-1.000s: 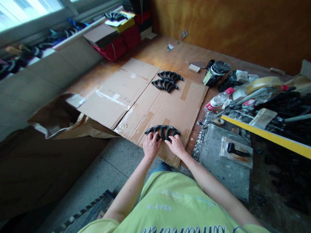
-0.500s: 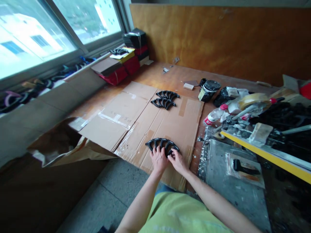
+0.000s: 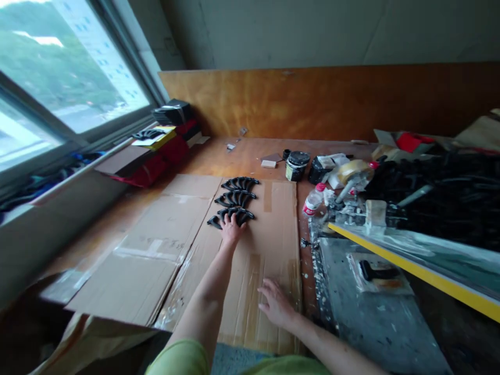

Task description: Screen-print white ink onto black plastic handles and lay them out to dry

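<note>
My left hand (image 3: pixel 232 229) reaches out over the cardboard (image 3: pixel 269 239), its fingers curled onto a fan-shaped row of black curved handle-like pieces (image 3: pixel 215 222). The fingers and palm hide part of this row. Just beyond it lie two more such rows, a middle row (image 3: pixel 235 198) and a far row (image 3: pixel 240 183), each of several pieces side by side. Closer to my body, my right hand (image 3: pixel 276 303) is above the cardboard with its fingers apart and nothing in it.
On the right stand a plastic bottle (image 3: pixel 313 200), a black tub (image 3: pixel 297 166) and a yellow-edged board (image 3: pixel 410 265) beside a heap of black parts (image 3: pixel 437 192). A bagged black piece (image 3: pixel 377 272) lies on a grey plate. Red boxes (image 3: pixel 156 164) sit by the window.
The row of black pieces moved from near my body to just in front of the other two rows, under my left hand. My right hand has let go and stayed near. The view tilted up.
</note>
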Demonstrator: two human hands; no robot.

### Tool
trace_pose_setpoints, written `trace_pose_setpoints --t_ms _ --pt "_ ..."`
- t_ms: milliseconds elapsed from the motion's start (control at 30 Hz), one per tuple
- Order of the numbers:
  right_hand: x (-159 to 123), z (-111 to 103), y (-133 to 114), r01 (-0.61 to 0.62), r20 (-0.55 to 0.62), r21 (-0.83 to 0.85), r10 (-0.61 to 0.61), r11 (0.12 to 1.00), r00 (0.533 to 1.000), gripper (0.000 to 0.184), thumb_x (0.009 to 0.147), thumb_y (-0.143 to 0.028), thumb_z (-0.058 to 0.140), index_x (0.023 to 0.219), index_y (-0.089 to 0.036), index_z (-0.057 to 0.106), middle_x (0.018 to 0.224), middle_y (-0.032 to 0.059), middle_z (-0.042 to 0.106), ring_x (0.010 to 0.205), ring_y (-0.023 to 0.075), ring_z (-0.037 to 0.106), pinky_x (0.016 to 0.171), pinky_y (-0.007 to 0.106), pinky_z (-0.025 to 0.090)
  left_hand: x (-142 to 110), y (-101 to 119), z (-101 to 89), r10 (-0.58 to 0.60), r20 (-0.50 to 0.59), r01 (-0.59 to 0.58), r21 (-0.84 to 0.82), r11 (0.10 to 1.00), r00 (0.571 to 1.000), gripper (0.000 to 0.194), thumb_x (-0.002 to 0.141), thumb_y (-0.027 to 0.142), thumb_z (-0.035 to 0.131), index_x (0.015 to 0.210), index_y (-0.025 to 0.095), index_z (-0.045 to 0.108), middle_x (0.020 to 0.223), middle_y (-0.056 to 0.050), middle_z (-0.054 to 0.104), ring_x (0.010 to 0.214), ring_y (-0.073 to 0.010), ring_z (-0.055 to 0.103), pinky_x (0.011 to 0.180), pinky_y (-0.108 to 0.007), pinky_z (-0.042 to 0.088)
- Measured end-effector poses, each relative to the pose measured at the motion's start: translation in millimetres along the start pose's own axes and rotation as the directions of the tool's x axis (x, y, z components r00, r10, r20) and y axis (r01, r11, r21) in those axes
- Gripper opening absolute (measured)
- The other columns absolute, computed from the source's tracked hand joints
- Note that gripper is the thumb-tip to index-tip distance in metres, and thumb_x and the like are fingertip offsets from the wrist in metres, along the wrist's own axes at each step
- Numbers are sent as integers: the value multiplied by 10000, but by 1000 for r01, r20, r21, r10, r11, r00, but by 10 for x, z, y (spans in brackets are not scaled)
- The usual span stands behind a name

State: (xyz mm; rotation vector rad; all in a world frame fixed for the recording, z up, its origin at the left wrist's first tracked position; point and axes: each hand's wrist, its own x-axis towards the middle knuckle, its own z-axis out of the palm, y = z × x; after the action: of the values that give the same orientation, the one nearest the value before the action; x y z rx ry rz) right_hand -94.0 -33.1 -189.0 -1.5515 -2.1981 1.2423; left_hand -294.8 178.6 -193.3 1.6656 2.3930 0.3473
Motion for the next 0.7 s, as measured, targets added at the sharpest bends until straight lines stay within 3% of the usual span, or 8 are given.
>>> trace_pose_setpoints --t_ms 100,200,300,433,533,600,700 --pt "-45 -98 -48 7 27 52 -9 999 1000 410 771 -184 670 1178 -133 665 1324 159 564 1243 255 520 1068 362 393 -349 -57 236 69 -181 -78 -46 996 981 757 856 564 481 1481 175 305 1575 -212 152 1432 -408 154 1063 -613 268" --pt "-164 -316 -33 86 0 71 -86 994 996 319 797 -213 667 1110 -154 696 1135 109 683 1086 219 621 983 328 454 -774 -217 459 178 -283 -211 -89 973 942 726 899 532 422 1469 99 300 1559 -248 168 1445 -358 176 1116 -537 248" --pt "-448 -700 99 147 -187 52 -135 988 973 213 841 -213 636 1038 -194 714 1032 54 721 1002 176 647 931 296 470 -1095 -358 553 204 -292 -253 -139 957 934 723 908 516 408 1467 73 292 1547 -255 206 1446 -342 194 1120 -503 273" --pt "-997 -1439 585 116 -491 -112 -156 987 857 189 909 -184 545 1000 -209 709 1011 40 725 991 165 639 935 316 471 -1398 -360 479 80 -226 -126 -201 971 971 710 872 502 476 1427 72 369 1514 -254 291 1410 -369 280 1104 -515 303" --pt "-1293 -1918 1157 -57 -597 -304 -144 951 790 240 912 -207 537 1100 -223 687 1103 66 707 1090 223 614 997 398 449 -1607 -151 357 -104 -116 64 -309 949 988 641 855 470 506 1364 85 449 1465 -253 370 1371 -374 353 1082 -530 329" --pt "-1387 -2082 1514 -94 -565 -419 -178 903 806 319 891 -233 578 1203 -225 642 1202 81 670 1171 256 575 1044 447 416 -1773 142 253 -170 -14 144 -464 874 985 589 860 466 502 1337 121 471 1411 -227 450 1318 -344 436 1051 -514 373" --pt "-1464 -2113 1844 0 -451 -538 -289 843 844 538 836 -289 665 1344 -172 529 1401 134 519 1314 291 456 1103 501 345 -2063 835 8 -77 47 85 -775 626 996 528 866 472 511 1300 173 488 1313 -167 557 1206 -253 552 992 -412 448"
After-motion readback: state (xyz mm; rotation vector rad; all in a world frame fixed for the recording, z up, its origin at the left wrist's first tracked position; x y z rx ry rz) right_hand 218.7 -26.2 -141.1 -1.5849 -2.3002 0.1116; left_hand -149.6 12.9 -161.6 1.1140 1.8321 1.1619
